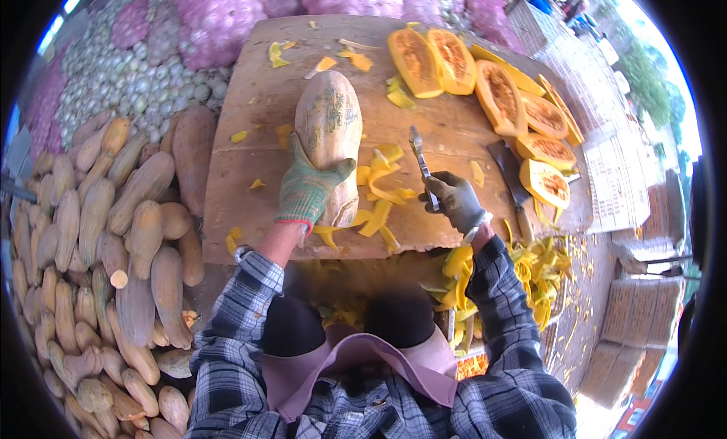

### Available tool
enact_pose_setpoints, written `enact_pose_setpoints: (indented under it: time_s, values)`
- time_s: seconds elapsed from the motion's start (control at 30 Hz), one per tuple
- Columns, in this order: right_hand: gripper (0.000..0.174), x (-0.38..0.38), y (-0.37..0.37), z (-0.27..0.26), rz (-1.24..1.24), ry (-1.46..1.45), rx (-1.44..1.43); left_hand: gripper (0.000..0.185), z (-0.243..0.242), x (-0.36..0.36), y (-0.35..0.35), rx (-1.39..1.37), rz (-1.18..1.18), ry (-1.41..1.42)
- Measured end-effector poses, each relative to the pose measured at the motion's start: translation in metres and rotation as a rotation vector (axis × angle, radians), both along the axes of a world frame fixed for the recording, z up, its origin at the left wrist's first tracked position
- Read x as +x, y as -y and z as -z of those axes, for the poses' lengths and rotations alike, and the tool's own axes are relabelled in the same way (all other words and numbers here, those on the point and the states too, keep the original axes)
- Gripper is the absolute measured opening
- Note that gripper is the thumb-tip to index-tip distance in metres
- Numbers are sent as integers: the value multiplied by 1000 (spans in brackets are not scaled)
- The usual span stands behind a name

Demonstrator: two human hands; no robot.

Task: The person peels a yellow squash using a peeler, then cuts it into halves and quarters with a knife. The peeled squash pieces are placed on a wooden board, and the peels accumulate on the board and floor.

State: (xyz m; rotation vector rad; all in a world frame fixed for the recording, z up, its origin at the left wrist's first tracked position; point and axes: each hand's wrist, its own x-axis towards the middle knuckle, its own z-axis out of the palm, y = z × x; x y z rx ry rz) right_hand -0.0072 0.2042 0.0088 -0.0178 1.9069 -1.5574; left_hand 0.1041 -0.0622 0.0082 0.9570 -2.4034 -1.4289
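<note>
On the wooden board table, a whole tan pumpkin [330, 112] lies lengthwise with its skin on. My left hand [313, 183], in a green knit glove, grips its lower part, thumb spread over the top. A metal peeler [419, 155] is held by its handle in my gloved right hand [454, 198], its head pointing away from me. Between the hands lie curled yellow peel strips [379, 180]. To the right of my right hand rests a cleaver [511, 178] with a dark blade and wooden handle.
Peeled, halved pumpkins [501, 98] line the table's right side. Unpeeled pumpkins [142, 229] are heaped at left, with loose onions [113, 81] and purple mesh sacks [218, 19] behind. Peelings [539, 274] pile below the table's near right edge. Plastic crates [642, 311] stand at right.
</note>
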Motion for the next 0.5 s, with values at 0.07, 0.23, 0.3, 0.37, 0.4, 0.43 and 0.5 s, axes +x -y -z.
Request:
enact_pose_setpoints:
  time_s: [0.07, 0.23, 0.3, 0.37, 0.4, 0.43, 0.5]
  values:
    - [43, 15, -25, 2, 53, 143, -339, 128, -1, -3, -9, -26, 44, -53]
    - [51, 49, -41, 8, -23, 542, -1087, 118, -6, -5, -18, -84, 114, -35]
    - [51, 57, -35, 5, -81, 555, -1175, 115, -8, 0, -20, -45, 100, 40]
    - [50, 63, -27, -3, -198, 561, -1314, 106, -7, 10, -27, -70, 82, 90]
    - [50, 64, -23, -9, -235, 584, -1347, 104, -6, 13, -33, -88, 71, 87]
    - [51, 66, -20, -15, -147, 577, -1295, 103, -5, 16, -39, -101, 60, 101]
    - [52, 68, -16, -27, -141, 500, -1266, 98, -2, 19, -58, 23, 24, -92]
